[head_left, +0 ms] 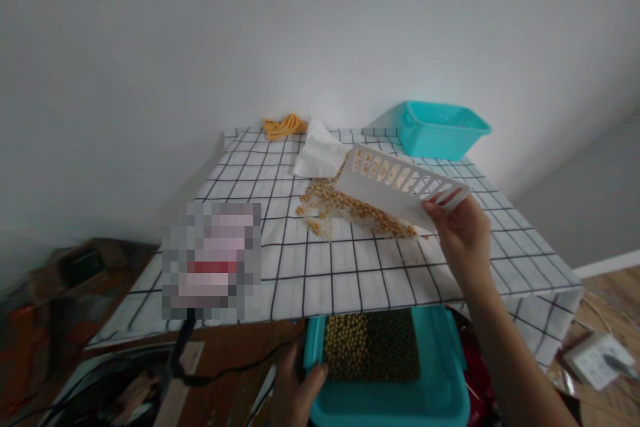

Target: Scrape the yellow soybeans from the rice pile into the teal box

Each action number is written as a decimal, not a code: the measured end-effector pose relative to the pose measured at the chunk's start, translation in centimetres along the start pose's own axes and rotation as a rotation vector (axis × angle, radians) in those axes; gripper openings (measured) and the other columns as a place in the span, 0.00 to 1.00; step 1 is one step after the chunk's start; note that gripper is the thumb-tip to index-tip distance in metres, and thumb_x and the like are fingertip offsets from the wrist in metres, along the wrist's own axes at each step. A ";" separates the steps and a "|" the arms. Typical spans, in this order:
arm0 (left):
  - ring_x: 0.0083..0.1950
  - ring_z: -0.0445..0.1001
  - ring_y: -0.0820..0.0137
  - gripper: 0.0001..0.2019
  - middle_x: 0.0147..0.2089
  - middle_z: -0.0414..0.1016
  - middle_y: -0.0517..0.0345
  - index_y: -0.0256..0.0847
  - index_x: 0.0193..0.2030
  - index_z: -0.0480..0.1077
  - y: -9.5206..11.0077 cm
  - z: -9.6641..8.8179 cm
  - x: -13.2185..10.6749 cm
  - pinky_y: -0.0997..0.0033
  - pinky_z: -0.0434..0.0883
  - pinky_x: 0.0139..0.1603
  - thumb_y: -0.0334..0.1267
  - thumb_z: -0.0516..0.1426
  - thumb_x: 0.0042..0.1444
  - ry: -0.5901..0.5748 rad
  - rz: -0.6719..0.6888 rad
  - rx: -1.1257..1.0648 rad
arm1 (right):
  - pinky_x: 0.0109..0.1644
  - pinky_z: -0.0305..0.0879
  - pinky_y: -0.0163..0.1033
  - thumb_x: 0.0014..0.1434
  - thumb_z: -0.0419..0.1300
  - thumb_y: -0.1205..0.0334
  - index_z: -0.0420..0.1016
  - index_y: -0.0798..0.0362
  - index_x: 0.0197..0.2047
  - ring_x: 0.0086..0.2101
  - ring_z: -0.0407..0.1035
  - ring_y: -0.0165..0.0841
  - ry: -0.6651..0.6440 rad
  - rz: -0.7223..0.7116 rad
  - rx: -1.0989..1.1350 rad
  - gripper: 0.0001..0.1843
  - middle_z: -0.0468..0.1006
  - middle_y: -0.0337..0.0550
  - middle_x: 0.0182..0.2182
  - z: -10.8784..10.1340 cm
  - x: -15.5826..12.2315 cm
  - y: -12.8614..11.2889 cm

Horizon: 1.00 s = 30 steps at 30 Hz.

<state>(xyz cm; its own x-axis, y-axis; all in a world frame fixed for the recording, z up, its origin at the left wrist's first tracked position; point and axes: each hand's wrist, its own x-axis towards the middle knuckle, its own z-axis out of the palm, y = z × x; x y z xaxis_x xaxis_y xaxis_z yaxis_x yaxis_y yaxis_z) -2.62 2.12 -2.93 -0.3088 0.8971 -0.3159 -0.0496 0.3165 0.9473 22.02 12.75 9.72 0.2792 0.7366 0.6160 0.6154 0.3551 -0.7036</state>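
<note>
My right hand (463, 230) is closed on the near edge of a white slotted plastic basket (400, 183), held tilted over the table. Yellow beans (350, 207) lie in a heap on the white checked tablecloth (310, 267) under and left of the basket. Below the table's front edge, my left hand (295, 390) grips the left rim of a teal plastic tub (440, 393). Inside that tub lie yellow beans (347, 343) on the left and darker green beans (395, 343) on the right.
A second teal tub (443, 128) stands at the table's far right corner. A white tissue (320, 150) and a bundle of orange rubber bands (284, 125) lie near the wall. A blurred-out patch (211, 260) covers the table's near left. Cables (215, 373) run below the table.
</note>
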 end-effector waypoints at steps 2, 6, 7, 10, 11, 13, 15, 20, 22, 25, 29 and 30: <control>0.41 0.78 0.51 0.13 0.35 0.82 0.52 0.44 0.29 0.75 0.0 -0.3 0.0 0.61 0.74 0.37 0.42 0.61 0.33 -0.005 -0.023 -0.002 | 0.37 0.67 0.39 0.58 0.59 0.58 0.69 0.50 0.34 0.31 0.71 0.34 0.028 0.009 0.028 0.05 0.75 0.40 0.30 -0.5 -0.1 0.0; 0.50 0.76 0.46 0.15 0.35 0.81 0.49 0.43 0.32 0.77 0.1 -1.0 -0.2 0.61 0.75 0.36 0.45 0.62 0.35 -0.080 -0.064 0.057 | 0.37 0.66 0.40 0.58 0.60 0.57 0.70 0.50 0.34 0.32 0.70 0.35 0.058 0.047 0.055 0.06 0.74 0.42 0.30 -1.7 -0.3 0.6; 0.48 0.76 0.46 0.15 0.32 0.81 0.50 0.42 0.32 0.77 0.2 -1.1 -0.2 0.61 0.76 0.35 0.45 0.62 0.36 -0.086 -0.064 0.073 | 0.37 0.65 0.40 0.57 0.61 0.57 0.70 0.50 0.34 0.32 0.70 0.35 0.075 0.055 0.048 0.06 0.74 0.42 0.30 -2.0 -0.3 0.9; 0.40 0.79 0.50 0.14 0.28 0.80 0.53 0.42 0.32 0.77 0.7 -1.1 -0.4 0.61 0.76 0.34 0.46 0.61 0.39 -0.089 -0.028 0.087 | 0.38 0.64 0.40 0.55 0.63 0.56 0.70 0.51 0.32 0.30 0.68 0.34 0.161 0.043 0.040 0.08 0.73 0.41 0.28 -2.6 -0.3 2.0; 0.38 0.79 0.51 0.14 0.28 0.80 0.53 0.42 0.32 0.77 0.9 -1.0 -0.5 0.61 0.77 0.34 0.46 0.61 0.39 -0.097 -0.008 0.081 | 0.37 0.64 0.40 0.55 0.64 0.57 0.70 0.51 0.31 0.30 0.67 0.34 0.186 0.037 0.058 0.09 0.73 0.40 0.28 -2.7 -0.4 2.3; 0.37 0.79 0.53 0.14 0.30 0.81 0.53 0.41 0.32 0.78 1.2 -0.9 -0.6 0.61 0.77 0.34 0.45 0.60 0.39 -0.107 0.028 0.065 | 0.36 0.63 0.39 0.54 0.64 0.57 0.70 0.52 0.30 0.29 0.67 0.33 0.208 0.036 0.119 0.09 0.72 0.40 0.28 -2.9 -0.6 2.9; 0.37 0.80 0.53 0.15 0.31 0.82 0.53 0.41 0.33 0.78 1.4 -0.8 -0.6 0.61 0.77 0.34 0.45 0.61 0.39 -0.108 0.039 0.064 | 0.36 0.63 0.38 0.55 0.64 0.58 0.71 0.52 0.32 0.30 0.67 0.32 0.180 0.053 0.172 0.08 0.73 0.39 0.29 -3.0 -0.9 3.1; 0.39 0.80 0.50 0.16 0.31 0.82 0.51 0.40 0.34 0.79 1.5 -0.8 -0.6 0.62 0.77 0.33 0.45 0.61 0.39 -0.141 -0.004 0.066 | 0.37 0.65 0.38 0.56 0.63 0.58 0.72 0.51 0.34 0.31 0.69 0.33 0.011 0.095 0.135 0.07 0.74 0.39 0.30 -2.5 -1.6 3.0; 0.43 0.79 0.49 0.16 0.34 0.82 0.51 0.40 0.34 0.78 1.4 -0.8 -0.7 0.62 0.77 0.35 0.45 0.61 0.39 -0.130 0.002 0.049 | 0.38 0.66 0.39 0.57 0.62 0.58 0.72 0.51 0.35 0.32 0.69 0.33 -0.033 0.098 0.111 0.06 0.75 0.40 0.31 -2.1 -1.7 2.9; 0.43 0.79 0.49 0.16 0.33 0.82 0.51 0.40 0.34 0.78 1.5 -0.7 -0.7 0.60 0.77 0.37 0.45 0.61 0.39 -0.125 0.000 0.042 | 0.38 0.67 0.39 0.57 0.62 0.58 0.72 0.51 0.36 0.33 0.71 0.34 -0.082 0.097 0.104 0.06 0.76 0.40 0.31 -1.7 -1.9 2.8; 0.42 0.79 0.49 0.16 0.34 0.82 0.50 0.40 0.34 0.78 1.6 -0.7 -0.6 0.62 0.77 0.33 0.45 0.61 0.38 -0.143 0.006 0.081 | 0.39 0.68 0.39 0.58 0.62 0.59 0.73 0.50 0.36 0.34 0.72 0.34 -0.145 0.082 0.103 0.05 0.77 0.40 0.31 -1.7 -2.5 2.7; 0.43 0.79 0.49 0.16 0.35 0.82 0.50 0.40 0.34 0.78 1.7 -0.7 -0.7 0.62 0.77 0.33 0.46 0.61 0.38 -0.144 0.014 0.086 | 0.39 0.68 0.39 0.58 0.62 0.59 0.73 0.50 0.36 0.34 0.72 0.34 -0.161 0.071 0.104 0.05 0.78 0.40 0.32 -1.8 -2.7 2.6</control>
<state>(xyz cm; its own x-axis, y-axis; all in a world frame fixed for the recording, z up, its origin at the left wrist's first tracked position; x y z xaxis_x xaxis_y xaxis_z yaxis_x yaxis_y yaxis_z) -3.20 1.84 -1.10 -0.1694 0.9344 -0.3134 0.0373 0.3238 0.9454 24.22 10.63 6.86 0.1930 0.8413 0.5049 0.5163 0.3505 -0.7814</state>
